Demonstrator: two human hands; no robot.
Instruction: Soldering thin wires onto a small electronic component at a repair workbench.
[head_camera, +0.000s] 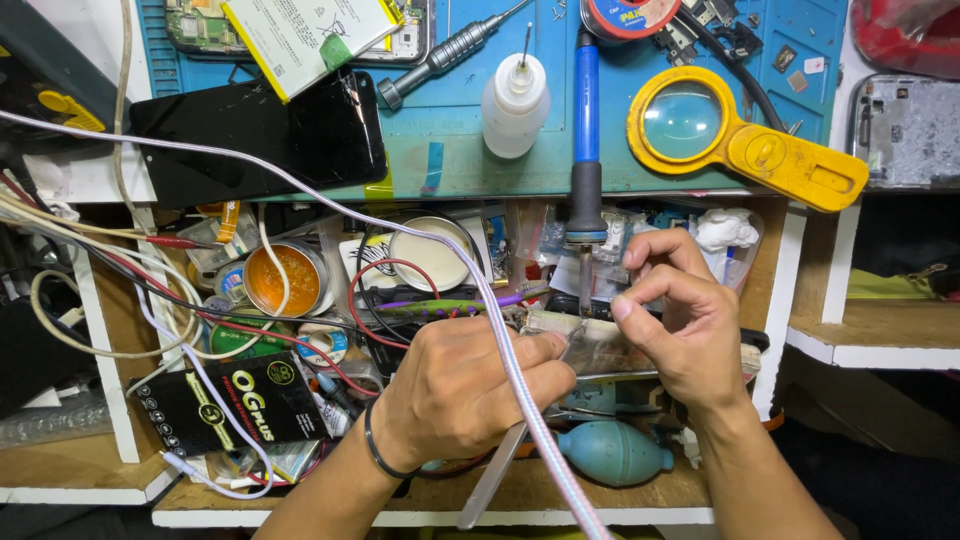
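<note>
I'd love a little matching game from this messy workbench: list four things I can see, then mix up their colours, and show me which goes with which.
Things:
1. magnifying glass
2. squeeze bottle
3. rubber blower bulb
4. phone screen

Colours:
A. black
B. teal
C. yellow
D. white

Pairs: 1-C, 2-D, 3-B, 4-A.

The magnifying glass, bottle and screen lie on the blue mat at the top; the blower bulb lies on the lower shelf, just under the right hand.
</note>
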